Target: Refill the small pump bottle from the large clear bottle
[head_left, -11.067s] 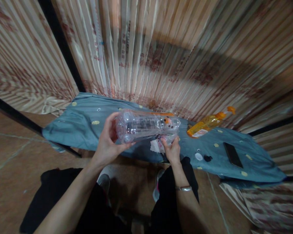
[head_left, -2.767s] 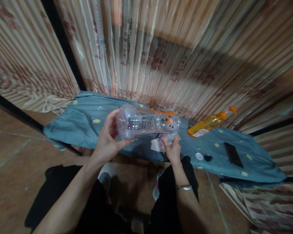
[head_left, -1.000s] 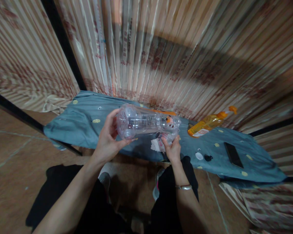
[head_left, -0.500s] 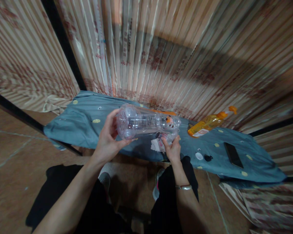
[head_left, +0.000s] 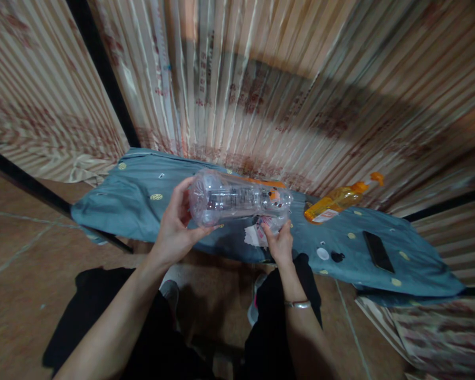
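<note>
A clear plastic bottle [head_left: 235, 199] is held sideways over the blue cloth, with dark print and an orange-and-black picture near its right end. My left hand [head_left: 176, 224] wraps round the wide left end, thumb below and fingers behind. At the other end, my right hand [head_left: 280, 244] grips the lower side of the bottle; some of its fingers are hidden. A torn white scrap [head_left: 254, 236] shows just left of my right thumb; whether it touches the hand I cannot tell. Part of a flat orange thing [head_left: 275, 183] shows behind the bottle.
On the blue cloth-covered bench [head_left: 138, 179], an orange pump bottle [head_left: 332, 205] lies to the right. Nearer are a white round lid [head_left: 322, 254], a small black object [head_left: 338, 257] and a dark phone [head_left: 378, 251]. Striped curtains [head_left: 253, 105] hang behind; black poles [head_left: 103, 74] frame the bench.
</note>
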Demonstrator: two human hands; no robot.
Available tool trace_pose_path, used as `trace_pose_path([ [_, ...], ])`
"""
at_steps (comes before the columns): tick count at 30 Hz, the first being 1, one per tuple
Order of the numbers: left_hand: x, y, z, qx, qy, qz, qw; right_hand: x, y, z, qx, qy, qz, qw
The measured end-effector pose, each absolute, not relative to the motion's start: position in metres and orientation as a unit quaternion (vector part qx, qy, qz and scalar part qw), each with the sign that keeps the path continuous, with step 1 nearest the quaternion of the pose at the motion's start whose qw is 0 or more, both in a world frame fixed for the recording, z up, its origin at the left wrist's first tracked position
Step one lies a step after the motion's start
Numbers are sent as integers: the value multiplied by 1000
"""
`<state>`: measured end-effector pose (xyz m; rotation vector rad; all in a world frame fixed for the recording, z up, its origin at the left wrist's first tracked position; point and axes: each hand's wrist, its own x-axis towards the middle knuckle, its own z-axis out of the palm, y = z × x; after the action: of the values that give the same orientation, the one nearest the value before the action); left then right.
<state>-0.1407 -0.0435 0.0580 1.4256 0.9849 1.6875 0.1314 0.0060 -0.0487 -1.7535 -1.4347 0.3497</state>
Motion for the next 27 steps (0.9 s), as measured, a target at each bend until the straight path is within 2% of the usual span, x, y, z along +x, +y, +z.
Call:
trace_pose_path([
  [27,-141,-42,56,552,382,658,342,133,8,-53,-692,-576,126,416],
])
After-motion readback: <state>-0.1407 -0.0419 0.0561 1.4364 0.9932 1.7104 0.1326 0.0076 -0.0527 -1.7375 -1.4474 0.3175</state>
